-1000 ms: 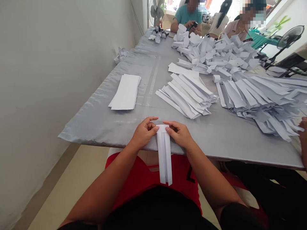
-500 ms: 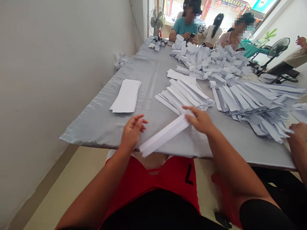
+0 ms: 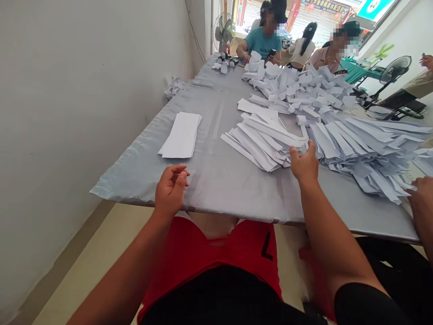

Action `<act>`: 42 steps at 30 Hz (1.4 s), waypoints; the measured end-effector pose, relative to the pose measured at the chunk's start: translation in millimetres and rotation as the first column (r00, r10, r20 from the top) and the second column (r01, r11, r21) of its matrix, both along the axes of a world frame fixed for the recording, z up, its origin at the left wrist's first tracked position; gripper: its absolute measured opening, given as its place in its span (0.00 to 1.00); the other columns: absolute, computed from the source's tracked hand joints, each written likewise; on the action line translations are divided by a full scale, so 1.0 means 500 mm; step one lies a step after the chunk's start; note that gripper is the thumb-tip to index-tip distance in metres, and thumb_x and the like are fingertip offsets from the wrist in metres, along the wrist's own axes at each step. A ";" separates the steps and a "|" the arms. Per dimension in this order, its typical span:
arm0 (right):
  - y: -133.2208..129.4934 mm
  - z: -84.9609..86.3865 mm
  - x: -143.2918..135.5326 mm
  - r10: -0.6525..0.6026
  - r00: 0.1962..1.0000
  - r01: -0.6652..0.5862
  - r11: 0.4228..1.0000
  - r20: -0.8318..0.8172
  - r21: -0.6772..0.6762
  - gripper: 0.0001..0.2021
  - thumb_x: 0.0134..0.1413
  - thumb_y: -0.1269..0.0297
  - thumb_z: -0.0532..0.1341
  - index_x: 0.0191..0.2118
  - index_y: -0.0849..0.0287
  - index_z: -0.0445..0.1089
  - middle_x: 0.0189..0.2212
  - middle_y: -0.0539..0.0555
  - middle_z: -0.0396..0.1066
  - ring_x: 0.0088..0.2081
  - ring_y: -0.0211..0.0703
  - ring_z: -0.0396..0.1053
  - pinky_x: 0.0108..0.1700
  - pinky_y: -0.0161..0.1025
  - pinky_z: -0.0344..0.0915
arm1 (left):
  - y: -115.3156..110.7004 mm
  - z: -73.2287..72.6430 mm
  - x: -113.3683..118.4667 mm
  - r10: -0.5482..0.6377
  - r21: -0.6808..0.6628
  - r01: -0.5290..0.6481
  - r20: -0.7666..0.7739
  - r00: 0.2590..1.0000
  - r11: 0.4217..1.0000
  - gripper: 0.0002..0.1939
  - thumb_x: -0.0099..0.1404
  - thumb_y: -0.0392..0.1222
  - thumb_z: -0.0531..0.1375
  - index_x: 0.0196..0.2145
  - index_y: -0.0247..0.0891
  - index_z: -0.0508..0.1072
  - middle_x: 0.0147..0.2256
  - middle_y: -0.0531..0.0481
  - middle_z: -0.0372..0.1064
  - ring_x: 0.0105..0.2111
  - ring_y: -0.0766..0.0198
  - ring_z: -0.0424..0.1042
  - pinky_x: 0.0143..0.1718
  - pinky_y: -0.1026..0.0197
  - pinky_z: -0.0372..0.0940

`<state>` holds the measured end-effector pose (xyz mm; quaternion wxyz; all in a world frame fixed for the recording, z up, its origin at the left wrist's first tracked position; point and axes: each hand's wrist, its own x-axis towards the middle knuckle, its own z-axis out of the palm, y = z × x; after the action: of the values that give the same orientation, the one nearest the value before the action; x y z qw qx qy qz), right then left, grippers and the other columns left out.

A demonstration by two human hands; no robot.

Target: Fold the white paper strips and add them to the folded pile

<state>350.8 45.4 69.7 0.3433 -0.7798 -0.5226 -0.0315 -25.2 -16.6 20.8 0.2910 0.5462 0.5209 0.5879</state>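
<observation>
My left hand (image 3: pixel 171 189) hovers over the near table edge, fingers loosely curled and a little apart, holding nothing. Beyond it lies a neat stack of flat white paper sheets (image 3: pixel 181 135). My right hand (image 3: pixel 305 164) is at the near right end of a pile of folded white paper strips (image 3: pixel 260 142). Its thumb and forefinger are spread around the end of the topmost folded paper strip (image 3: pixel 274 128), which rests across the pile. Whether the fingertips still touch that strip is hard to see.
A larger heap of folded strips (image 3: pixel 358 140) lies to the right, beside another person's hand (image 3: pixel 422 194). Behind it is a mound of loose folded paper (image 3: pixel 297 85). People sit at the far end of the grey-covered table (image 3: pixel 216 189). A wall (image 3: pixel 84 90) runs along the left.
My right hand has moved right and away from me, laying the folded strip on top of the pile and loosening its fingers. My left hand has drawn back slightly left.
</observation>
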 end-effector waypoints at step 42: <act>-0.105 -0.086 -0.055 0.120 0.969 -0.080 0.980 -0.216 0.183 0.24 0.52 0.57 0.55 0.52 0.62 0.70 0.17 0.41 0.56 0.21 0.40 0.59 0.33 0.39 0.61 | 0.129 0.064 -0.099 0.147 0.234 0.097 -0.830 0.537 0.967 0.11 0.68 0.43 0.57 0.34 0.45 0.80 0.36 0.46 0.79 0.34 0.52 0.72 0.38 0.53 0.57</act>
<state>323.1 -7.0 26.6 0.4678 -0.7182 -0.5142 0.0296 -75.0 48.0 52.8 -0.0760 0.7858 0.5252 0.3177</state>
